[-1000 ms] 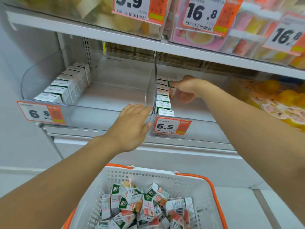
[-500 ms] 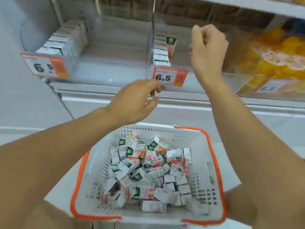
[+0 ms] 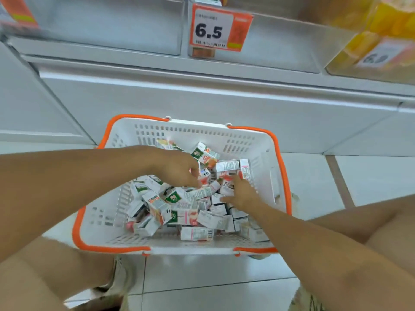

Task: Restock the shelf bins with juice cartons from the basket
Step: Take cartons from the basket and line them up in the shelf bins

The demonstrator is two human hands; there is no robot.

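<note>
A white basket with an orange rim (image 3: 77, 223) stands on the floor in front of me, holding several small white juice cartons (image 3: 190, 218) in a loose heap. My left hand (image 3: 177, 169) reaches into the heap from the left with its fingers curled down among the cartons; whether they hold one is hidden. My right hand (image 3: 241, 193) lies on the cartons at the right, its fingers stretched out and touching them. Above, the clear shelf bin (image 3: 280, 43) shows only its front, with a 6.5 price tag (image 3: 215, 30).
A second clear bin (image 3: 112, 25) sits to the left of the tagged one, and a bin of yellow packs (image 3: 381, 30) is at the upper right. The white shelf base (image 3: 202, 104) rises just behind the basket. My knees flank the basket on the tiled floor (image 3: 202, 281).
My view has tipped down from the shelf to the basket. Both hands have dropped from the bins into the heap of cartons.
</note>
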